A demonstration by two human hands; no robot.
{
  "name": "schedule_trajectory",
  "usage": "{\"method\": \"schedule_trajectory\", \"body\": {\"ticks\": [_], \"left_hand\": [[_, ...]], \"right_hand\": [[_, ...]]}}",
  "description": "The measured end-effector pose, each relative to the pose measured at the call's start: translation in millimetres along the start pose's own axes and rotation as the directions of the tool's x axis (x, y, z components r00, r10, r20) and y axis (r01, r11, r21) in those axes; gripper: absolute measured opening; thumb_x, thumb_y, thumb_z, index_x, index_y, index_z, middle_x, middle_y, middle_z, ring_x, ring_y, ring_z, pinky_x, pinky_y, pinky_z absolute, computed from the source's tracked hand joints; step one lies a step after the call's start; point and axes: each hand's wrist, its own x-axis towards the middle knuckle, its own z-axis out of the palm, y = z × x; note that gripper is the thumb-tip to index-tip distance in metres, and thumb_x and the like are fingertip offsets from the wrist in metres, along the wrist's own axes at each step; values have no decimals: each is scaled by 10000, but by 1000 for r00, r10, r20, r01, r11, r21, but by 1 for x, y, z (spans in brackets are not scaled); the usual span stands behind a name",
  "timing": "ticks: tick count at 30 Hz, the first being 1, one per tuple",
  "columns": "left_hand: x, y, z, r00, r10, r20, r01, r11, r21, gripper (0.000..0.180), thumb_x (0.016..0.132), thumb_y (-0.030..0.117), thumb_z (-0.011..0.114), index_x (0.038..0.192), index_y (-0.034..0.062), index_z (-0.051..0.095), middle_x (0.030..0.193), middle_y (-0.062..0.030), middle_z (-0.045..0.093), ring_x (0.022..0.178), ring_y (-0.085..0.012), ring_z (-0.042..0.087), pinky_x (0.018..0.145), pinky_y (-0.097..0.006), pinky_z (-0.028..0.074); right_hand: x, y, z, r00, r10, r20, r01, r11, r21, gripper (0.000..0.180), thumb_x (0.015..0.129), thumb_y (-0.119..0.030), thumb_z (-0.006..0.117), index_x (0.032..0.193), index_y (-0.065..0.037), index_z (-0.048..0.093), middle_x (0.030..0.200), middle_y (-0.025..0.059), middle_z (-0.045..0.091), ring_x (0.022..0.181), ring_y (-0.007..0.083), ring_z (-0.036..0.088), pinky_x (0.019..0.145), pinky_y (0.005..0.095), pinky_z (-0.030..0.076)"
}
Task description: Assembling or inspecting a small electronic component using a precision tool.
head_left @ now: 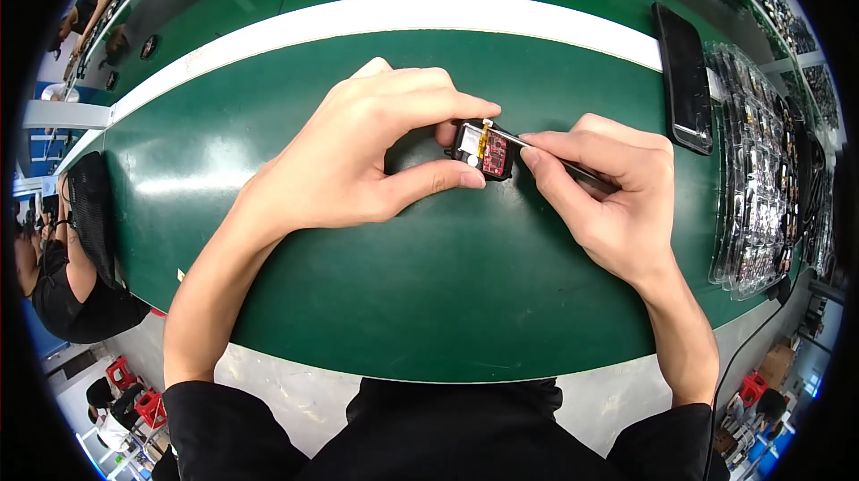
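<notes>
**Small module pinched at the middle of the desk**

The module [484,150], a small black case with a red circuit board and a yellow strip showing, sits at the centre of the green desk [429,302]. Its far and left edges are hidden behind fingers, so its full outline cannot be made out, nor whether it rests on the desk or is lifted off it.

The left hand [376,145] closes on it from nine o'clock, thumb at the near edge and fingers curled over the far edge. The right hand [608,199] comes in from three o'clock, closed on a thin tool [546,152]; its tip meets the module by the yellow strip. Most of the shaft is covered by the fingers, and the tip is too fine to tell its kind.

At two o'clock a dark phone [684,78] lies flat. Beyond it, at three o'clock, clear trays [756,186] of small parts are stacked along the desk's edge; the parts blur together and the stack is bent by the lens. A white stripe [403,16] crosses the desk at twelve o'clock. At nine o'clock another person [63,284] is half cut off by the rim.
</notes>
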Motion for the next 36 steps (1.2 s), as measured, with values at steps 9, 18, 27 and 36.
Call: {"method": "schedule_trajectory", "body": {"ticks": [9, 18, 27, 36], "left_hand": [[1, -5, 4, 997, 29, -72, -31, 999, -32, 508, 796, 169, 964, 1270, 94, 799, 914, 3, 692, 741, -164, 453, 766, -336, 380], [1, -6, 2, 997, 46, -55, -47, 999, -20, 514, 792, 161, 963, 1278, 97, 808, 907, 2, 695, 734, -166, 446, 758, -334, 373], [2, -9, -8, 999, -3, 42, 11, 984, -180, 528, 778, 108, 948, 1294, 101, 837, 982, -3, 743, 771, -164, 471, 803, -329, 389], [2, -9, -8, 998, 20, 63, -11, 990, -140, 488, 809, 133, 928, 1288, 111, 839, 1016, -6, 755, 818, -170, 506, 816, -337, 395]], "right_hand": [[-4, 2, -1, 986, -151, -71, 142, 983, -117, 228, 825, 48, 883, 1048, -2, 874, 670, 27, 596, 500, 90, 457, 476, 296, 316], [-4, 5, 4, 974, -217, -58, 207, 967, -146, 265, 857, 73, 887, 1105, -18, 885, 723, -4, 639, 541, 48, 451, 504, 271, 301], [0, -1, -6, 999, -24, 47, 21, 998, 64, 139, 894, 34, 845, 1031, 27, 872, 667, 67, 649, 540, 87, 519, 506, 298, 352], [-2, -1, -8, 996, 3, 90, -8, 998, 57, 147, 917, -2, 859, 1062, 7, 885, 692, 27, 647, 582, 71, 503, 533, 283, 315]]}}
